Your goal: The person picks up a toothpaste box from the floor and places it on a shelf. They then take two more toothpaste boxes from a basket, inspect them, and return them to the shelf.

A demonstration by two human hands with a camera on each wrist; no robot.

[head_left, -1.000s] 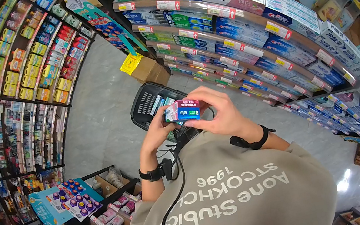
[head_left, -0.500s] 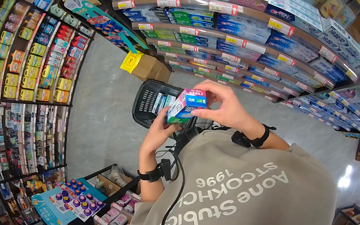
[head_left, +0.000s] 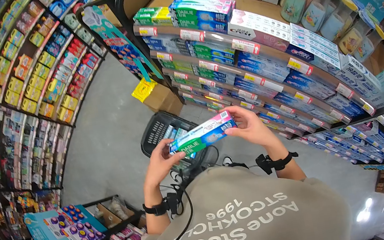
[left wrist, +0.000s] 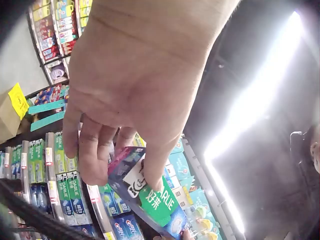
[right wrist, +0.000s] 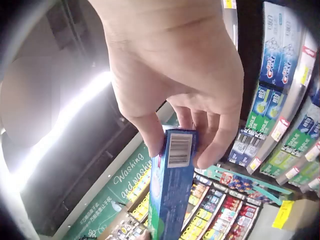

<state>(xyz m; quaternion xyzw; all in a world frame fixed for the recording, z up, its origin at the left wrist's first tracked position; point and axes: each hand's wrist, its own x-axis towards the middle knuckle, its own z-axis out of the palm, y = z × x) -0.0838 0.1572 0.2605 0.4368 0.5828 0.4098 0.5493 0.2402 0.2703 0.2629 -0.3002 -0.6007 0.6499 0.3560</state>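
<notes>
Both hands hold a Darlie toothpaste box (head_left: 200,138), blue, green and pink, level in front of the chest in the head view. My left hand (head_left: 158,164) grips its green end; in the left wrist view the thumb lies on the printed face of the box (left wrist: 165,207) and the fingers sit behind it. The other end is pinched by my right hand (head_left: 251,130), between thumb and fingers. In the right wrist view, a barcode shows on that end of the box (right wrist: 172,185). Behind and below it is a black shopping basket (head_left: 148,138) with several boxes inside.
A long shelf rack (head_left: 266,78) of toothpaste boxes runs along the right, with cups (head_left: 301,2) on top. Beyond the basket stands a cardboard box (head_left: 165,101) under a yellow bag (head_left: 144,90). Stocked shelves (head_left: 22,91) line the left side.
The toothpaste box has turned from end-on to lengthwise, its long printed face now showing. The hands have moved apart to its two ends. The head view has shifted slightly.
</notes>
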